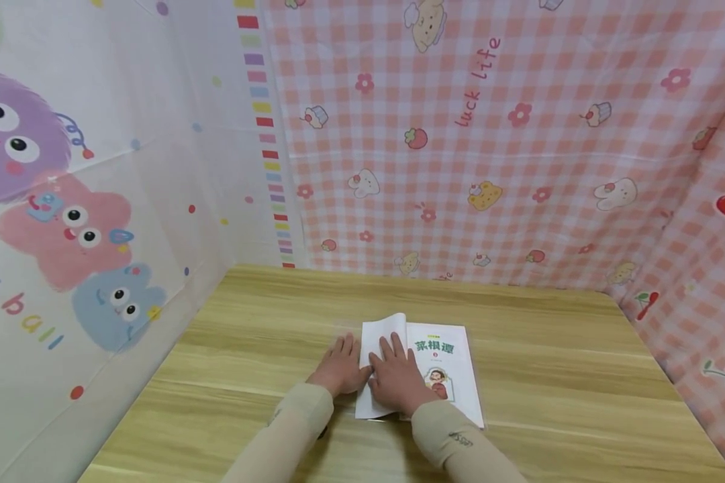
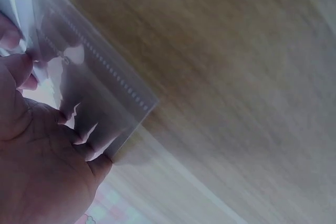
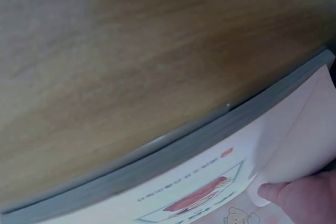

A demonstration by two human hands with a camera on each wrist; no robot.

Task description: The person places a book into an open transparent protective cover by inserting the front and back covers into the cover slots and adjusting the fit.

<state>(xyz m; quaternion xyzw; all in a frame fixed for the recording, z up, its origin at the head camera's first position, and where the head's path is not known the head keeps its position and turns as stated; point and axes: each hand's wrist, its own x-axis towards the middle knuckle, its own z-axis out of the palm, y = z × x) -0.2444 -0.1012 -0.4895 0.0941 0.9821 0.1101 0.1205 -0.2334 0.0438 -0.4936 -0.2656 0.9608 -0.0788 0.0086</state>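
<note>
Book (image 1: 431, 362): open on the wood-grain table (image 1: 550, 376), in front of the person, under both hands.
Title: large green characters (image 1: 434, 346) on the right-hand page, reading 菜根谭; the red mark beneath and the yellow line above are too small to read.
Picture: a figure in red (image 1: 440, 384) below the title, partly covered by the right hand.
Direction: top edge toward the checked cloth (image 1: 519, 221), print upright for the person; the long axis runs away from them, leaning slightly left.
Left leaf (image 1: 382, 332): plain white, mostly covered, its top curling up near the fold.
Right hand (image 1: 397, 377): flat on that leaf, fingers spread, pinching nothing.
Left hand (image 1: 343, 367): at the book's left edge, fingers straight, thumb beside the right hand; fingertips over a clear plastic flap (image 2: 107, 77).
Cloth lettering: "luck life" (image 1: 477, 82) in red; "ball" (image 1: 32, 322) at left, the word above it cut off.
Right sleeve (image 1: 447, 429): dark lettering, illegible; both sleeves leave the frame.
</note>
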